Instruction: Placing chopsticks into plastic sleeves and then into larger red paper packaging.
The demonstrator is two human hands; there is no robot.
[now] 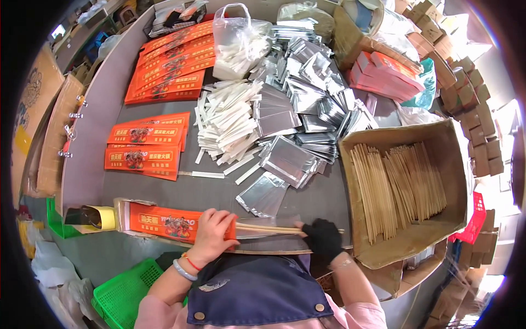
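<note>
A red printed paper sleeve [159,219] lies lengthwise in a shallow cardboard holder [123,215] at the near edge of the table. My left hand [213,233], bare, holds the sleeve's right end, with its fingers bent on top and its thumb at the open edge. From that end sticks a pair of wooden chopsticks [268,228], their left tips hidden at the sleeve and under my hand. My right hand [323,238], in a black fingerless glove, grips the chopsticks near their right ends. Clear film [263,221] shows beside the chopsticks.
To the right stands a cardboard box [350,208] with many loose chopsticks [411,186]. Silver packets [290,159] and white paper-wrapped strips [227,118] heap mid-table. Stacked red sleeves [145,134] lie left. A clear bag [238,38] stands behind; a green basket [126,290] sits below.
</note>
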